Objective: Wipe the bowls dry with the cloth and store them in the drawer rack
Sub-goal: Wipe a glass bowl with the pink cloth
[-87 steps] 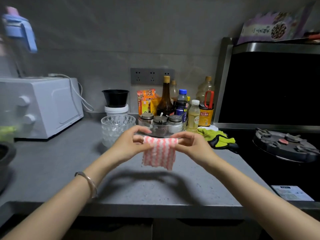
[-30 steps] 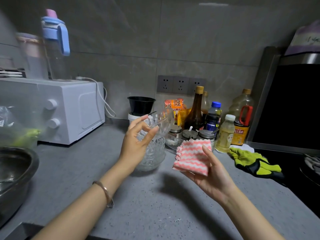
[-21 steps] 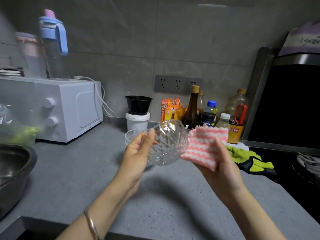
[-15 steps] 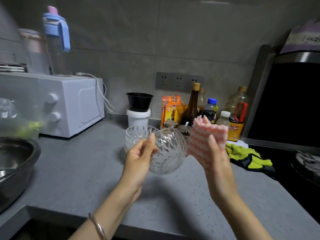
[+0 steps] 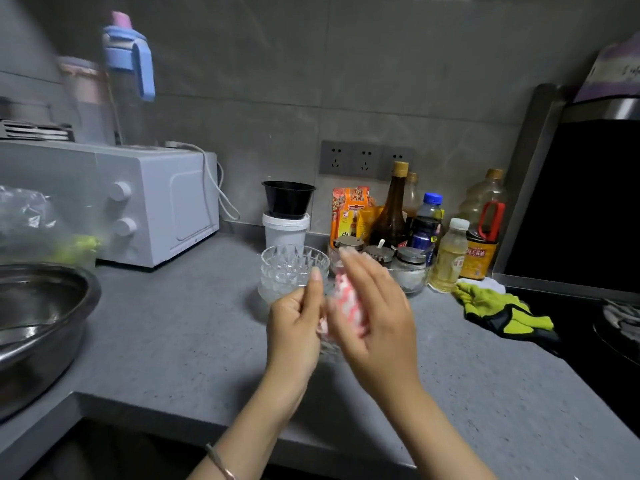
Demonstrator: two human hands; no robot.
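My left hand [image 5: 296, 327] grips a clear cut-glass bowl [image 5: 329, 348] held above the grey counter [image 5: 180, 341]; most of the bowl is hidden between my hands. With my right hand [image 5: 375, 317] I press the pink-and-white striped cloth [image 5: 346, 303] against the bowl, and this hand is motion-blurred. A stack of matching glass bowls [image 5: 292, 273] stands on the counter just behind my left hand. No drawer rack is in view.
A white microwave [image 5: 138, 202] stands at back left and a large steel basin [image 5: 38, 327] at the left edge. Sauce bottles and spice jars [image 5: 408, 233] crowd the back wall. Yellow-green gloves [image 5: 498, 311] lie beside the black stove [image 5: 595, 327].
My left hand lifted a glass bowl off the stack and brought it toward me. My right hand moved the cloth from beside the bowl onto it.
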